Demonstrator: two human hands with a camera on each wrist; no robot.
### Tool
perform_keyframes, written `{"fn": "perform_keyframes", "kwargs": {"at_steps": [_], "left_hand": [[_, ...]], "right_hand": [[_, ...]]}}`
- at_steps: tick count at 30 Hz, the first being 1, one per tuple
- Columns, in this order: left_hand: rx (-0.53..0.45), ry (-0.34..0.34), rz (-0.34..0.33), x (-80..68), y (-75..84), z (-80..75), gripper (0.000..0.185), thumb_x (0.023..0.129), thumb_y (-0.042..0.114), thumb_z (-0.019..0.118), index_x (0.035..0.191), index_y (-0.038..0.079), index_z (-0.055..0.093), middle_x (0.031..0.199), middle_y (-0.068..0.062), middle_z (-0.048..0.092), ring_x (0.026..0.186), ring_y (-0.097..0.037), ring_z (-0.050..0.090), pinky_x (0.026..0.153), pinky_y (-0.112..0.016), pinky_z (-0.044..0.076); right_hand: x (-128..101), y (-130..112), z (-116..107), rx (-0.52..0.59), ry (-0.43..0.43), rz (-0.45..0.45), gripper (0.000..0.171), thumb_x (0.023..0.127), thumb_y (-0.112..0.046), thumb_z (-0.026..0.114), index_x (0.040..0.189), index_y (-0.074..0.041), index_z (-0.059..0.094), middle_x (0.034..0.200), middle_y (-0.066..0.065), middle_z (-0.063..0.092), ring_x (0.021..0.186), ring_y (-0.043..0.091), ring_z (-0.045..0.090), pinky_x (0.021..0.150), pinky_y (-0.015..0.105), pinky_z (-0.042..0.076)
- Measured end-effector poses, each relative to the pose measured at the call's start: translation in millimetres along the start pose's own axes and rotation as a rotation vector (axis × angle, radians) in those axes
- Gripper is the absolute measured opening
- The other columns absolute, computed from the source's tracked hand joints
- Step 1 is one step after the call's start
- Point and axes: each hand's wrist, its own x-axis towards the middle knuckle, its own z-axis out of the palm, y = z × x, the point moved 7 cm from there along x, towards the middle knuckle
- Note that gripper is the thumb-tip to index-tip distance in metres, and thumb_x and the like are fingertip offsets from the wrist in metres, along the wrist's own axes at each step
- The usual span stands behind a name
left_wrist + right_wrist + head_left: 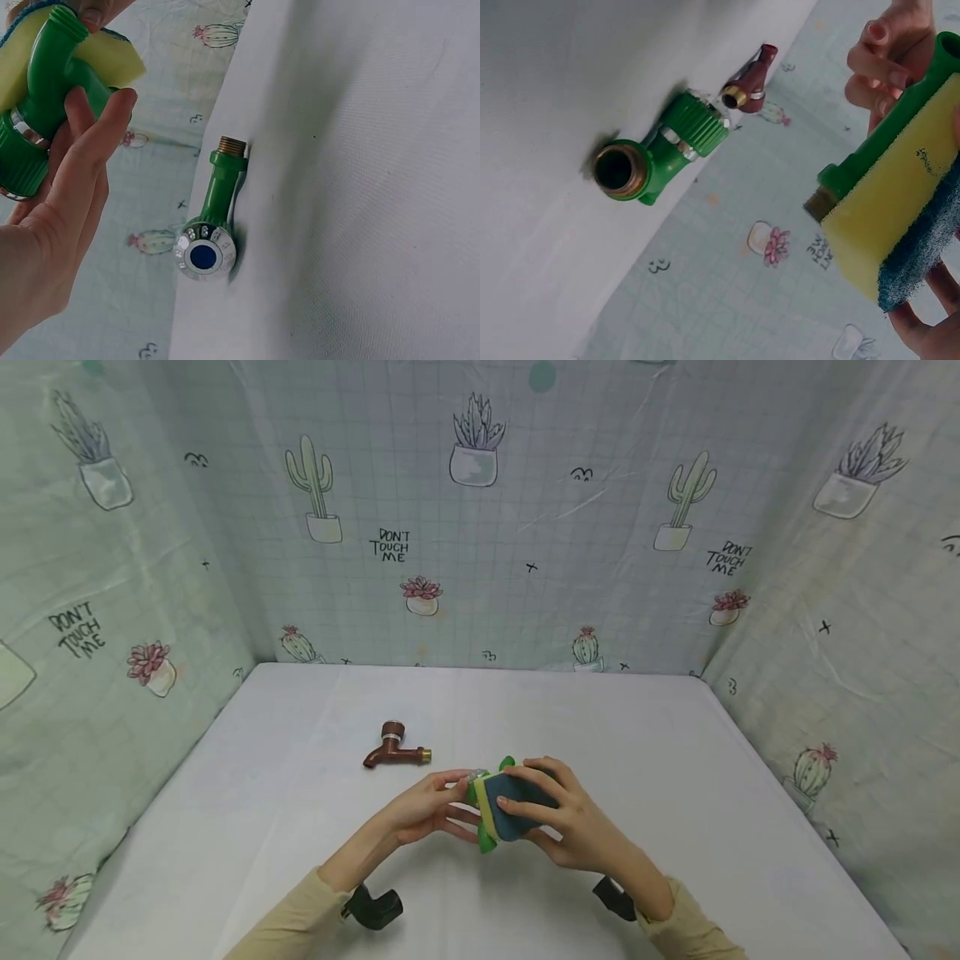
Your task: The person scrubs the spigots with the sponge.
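Between the two hands is a green tap (49, 82) with a ribbed knob and a silver band. My left hand (431, 810) holds it at the knob end, thumb above and fingers spread beneath. My right hand (573, 818) grips a sponge (517, 806), yellow with a dark blue scouring side. The sponge's yellow side lies against the tap's body, and in the head view it covers most of the tap. A threaded brass end of the held tap shows past the sponge in the right wrist view.
A second green tap (217, 202) lies on the white table (300, 718), seen in both wrist views. A brown tap (393, 747) with a brass end lies farther back, left of the hands. Patterned cloth (525, 527) hangs around the table's back and sides.
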Motion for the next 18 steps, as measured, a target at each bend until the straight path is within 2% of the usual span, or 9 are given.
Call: {"fn": "perform_keyframes", "kwargs": {"at_steps": [5, 9, 13, 18], "left_hand": [[-0.006, -0.020, 0.030, -0.7, 1.7, -0.2, 0.055, 0.094, 0.029, 0.039, 0.136, -0.003, 0.027, 0.105, -0.001, 0.061, 0.091, -0.020, 0.064, 0.081, -0.052, 0.049], [-0.018, -0.015, 0.040, -2.3, 3.4, 1.0, 0.054, 0.094, 0.029, 0.039, 0.137, -0.001, 0.027, 0.106, 0.001, 0.061, 0.092, -0.019, 0.064, 0.081, -0.051, 0.049], [-0.073, 0.000, 0.034, -3.4, 6.2, 3.4, 0.048, 0.097, 0.024, 0.033, 0.137, -0.002, 0.025, 0.103, -0.001, 0.062, 0.092, -0.020, 0.064, 0.082, -0.050, 0.049], [-0.153, -0.003, 0.026, -6.5, 12.1, 7.2, 0.043, 0.098, 0.015, 0.030, 0.136, -0.005, 0.022, 0.103, -0.005, 0.061, 0.095, -0.023, 0.063, 0.084, -0.050, 0.048]], "right_hand": [[-5.7, 9.0, -3.5, -0.018, 0.000, 0.036, 0.038, 0.086, -0.037, 0.054, 0.122, -0.023, 0.055, 0.131, 0.011, 0.043, 0.116, 0.031, 0.037, 0.089, 0.047, 0.043], [-13.3, 18.2, -7.3, -0.067, -0.018, 0.083, 0.039, 0.088, -0.039, 0.046, 0.123, -0.023, 0.054, 0.132, 0.011, 0.042, 0.118, 0.032, 0.036, 0.088, 0.049, 0.044], [-21.7, 27.6, -12.5, -0.113, 0.001, 0.110, 0.040, 0.090, -0.040, 0.038, 0.121, -0.022, 0.056, 0.131, 0.013, 0.043, 0.117, 0.034, 0.036, 0.089, 0.050, 0.042], [-29.1, 32.8, -15.1, -0.121, 0.060, 0.100, 0.037, 0.090, -0.038, 0.039, 0.116, -0.020, 0.058, 0.128, 0.015, 0.045, 0.116, 0.036, 0.037, 0.088, 0.049, 0.040]]}}
